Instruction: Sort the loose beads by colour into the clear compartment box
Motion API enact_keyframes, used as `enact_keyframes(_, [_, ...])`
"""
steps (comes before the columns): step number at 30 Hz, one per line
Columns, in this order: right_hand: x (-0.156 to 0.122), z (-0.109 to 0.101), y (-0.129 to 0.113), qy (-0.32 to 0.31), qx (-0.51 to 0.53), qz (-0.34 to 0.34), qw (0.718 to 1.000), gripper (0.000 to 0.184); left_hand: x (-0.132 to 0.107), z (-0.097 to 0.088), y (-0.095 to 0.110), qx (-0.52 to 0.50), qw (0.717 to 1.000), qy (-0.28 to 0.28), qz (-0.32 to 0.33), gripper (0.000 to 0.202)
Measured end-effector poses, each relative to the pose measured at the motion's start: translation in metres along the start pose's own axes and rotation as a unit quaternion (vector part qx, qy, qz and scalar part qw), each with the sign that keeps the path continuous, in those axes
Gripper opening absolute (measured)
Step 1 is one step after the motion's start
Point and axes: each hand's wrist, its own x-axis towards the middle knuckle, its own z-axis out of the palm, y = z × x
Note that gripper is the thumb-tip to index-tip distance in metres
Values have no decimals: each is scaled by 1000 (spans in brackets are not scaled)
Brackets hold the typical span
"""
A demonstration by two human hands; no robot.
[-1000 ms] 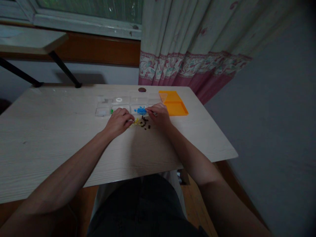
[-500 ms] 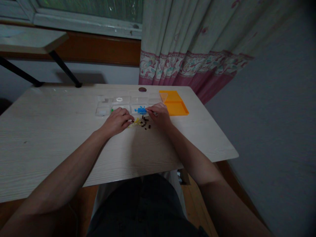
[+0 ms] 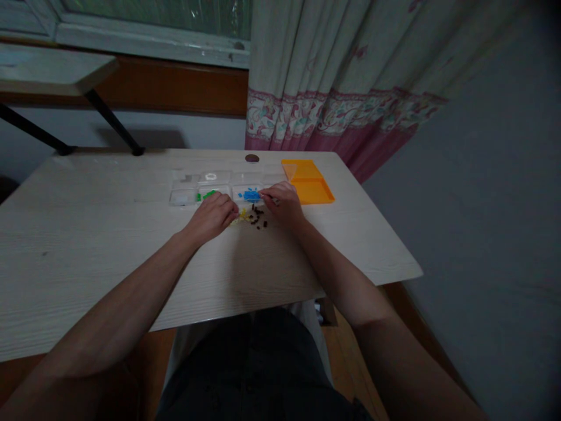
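Observation:
My left hand [image 3: 213, 214] hovers at the left of the loose pieces, its fingers pinched together; whatever is between them is too small to make out. Beside its fingertips lie small yellow pieces [image 3: 244, 216], with dark brown pieces [image 3: 255, 221] scattered just to the right. My right hand [image 3: 284, 202] is closed at the fingertips over the right side of a clear compartment box [image 3: 184, 197], and its grip's content cannot be made out. Small blue pieces [image 3: 251, 196] fill one front compartment near those fingertips. Green pieces [image 3: 209, 194] sit in the compartment behind my left hand, partly hidden.
An orange tray [image 3: 313, 192] lies right of the clear box. A dark oval object [image 3: 252, 158] rests near the back edge of the pale wooden table [image 3: 193, 292]. At back left, black legs [image 3: 114, 124] hold up a raised shelf [image 3: 56, 70].
My left hand has shifted slightly, its fingers drawing closer together, and more of the green pieces shows behind it. My right hand has barely moved.

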Motion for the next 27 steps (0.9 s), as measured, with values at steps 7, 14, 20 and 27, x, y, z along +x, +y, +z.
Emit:
enact_keyframes(7, [-1, 1, -2, -1, -4, -11, 1000, 36, 2, -2, 4, 1, 999, 40, -29, 23])
enact_keyframes(14, [-2, -1, -20, -54, 10, -76, 996, 33, 5, -2, 13, -111, 979, 134, -103, 22])
enact_keyframes(20, [-5, -2, -36, -74, 28, -94, 992, 29, 6, 5, 21, -226, 952, 146, -143, 25])
enact_keyframes(27, [-5, -6, -44, -76, 17, -102, 992, 25, 6, 7, 25, -233, 953, 130, -143, 26])
